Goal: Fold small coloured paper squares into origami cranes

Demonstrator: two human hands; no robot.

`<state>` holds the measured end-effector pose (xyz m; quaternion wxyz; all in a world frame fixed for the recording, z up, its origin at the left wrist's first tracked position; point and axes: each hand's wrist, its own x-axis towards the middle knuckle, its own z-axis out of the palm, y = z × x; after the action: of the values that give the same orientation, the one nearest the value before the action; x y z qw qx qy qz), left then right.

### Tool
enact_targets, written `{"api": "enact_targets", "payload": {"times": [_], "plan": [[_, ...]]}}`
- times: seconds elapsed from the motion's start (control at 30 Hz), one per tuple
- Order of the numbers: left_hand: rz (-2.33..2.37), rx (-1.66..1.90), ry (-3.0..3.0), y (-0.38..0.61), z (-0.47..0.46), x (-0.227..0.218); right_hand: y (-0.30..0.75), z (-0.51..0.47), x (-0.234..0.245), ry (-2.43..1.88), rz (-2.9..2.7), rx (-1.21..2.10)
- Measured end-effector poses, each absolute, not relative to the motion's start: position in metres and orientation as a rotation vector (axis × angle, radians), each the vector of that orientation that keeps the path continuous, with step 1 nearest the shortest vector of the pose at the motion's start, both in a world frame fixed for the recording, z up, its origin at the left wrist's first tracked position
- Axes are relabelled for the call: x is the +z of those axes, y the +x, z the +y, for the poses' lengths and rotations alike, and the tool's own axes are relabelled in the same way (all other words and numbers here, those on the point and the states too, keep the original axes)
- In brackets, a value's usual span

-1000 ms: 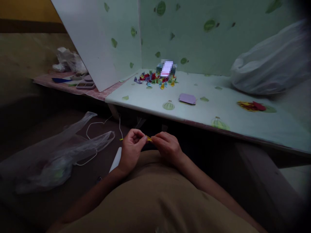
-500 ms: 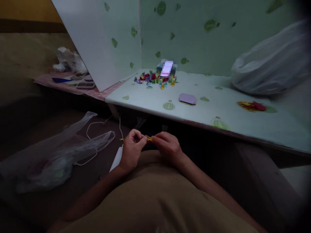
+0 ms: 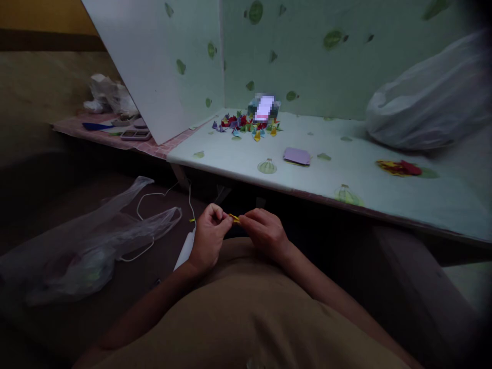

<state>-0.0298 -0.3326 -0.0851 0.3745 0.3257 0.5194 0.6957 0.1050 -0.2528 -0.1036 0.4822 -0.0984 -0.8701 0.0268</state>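
Observation:
My left hand (image 3: 207, 236) and my right hand (image 3: 265, 233) meet in front of my body, below the table's near edge. Between their fingertips they pinch a small folded piece of yellow paper (image 3: 234, 218). Both hands are closed on it, thumbs and forefingers touching the paper. On the pale green table (image 3: 238, 159) beyond, a heap of small coloured folded paper pieces (image 3: 246, 124) lies near the back wall. A lilac stack of paper sheets (image 3: 296, 156) lies closer to me, and a red and yellow paper pile (image 3: 397, 167) sits to the right.
A large white plastic bag (image 3: 430, 97) rests at the table's back right. A clear plastic bag (image 3: 92, 246) and a white cable (image 3: 154, 205) lie on the dark floor to my left. A white panel (image 3: 154, 61) leans at the left, with a calculator (image 3: 135, 135) beyond it.
Both hands stay in place; only the fingers shift slightly on the yellow paper.

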Motion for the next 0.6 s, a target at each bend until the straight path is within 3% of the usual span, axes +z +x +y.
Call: {"api": "enact_targets", "payload": {"times": [0.6], "plan": [[1.382,1.591,1.272,-0.051,-0.334,-0.084,0.108,-0.252,-0.093,-0.396,-1.875,0.848]]}}
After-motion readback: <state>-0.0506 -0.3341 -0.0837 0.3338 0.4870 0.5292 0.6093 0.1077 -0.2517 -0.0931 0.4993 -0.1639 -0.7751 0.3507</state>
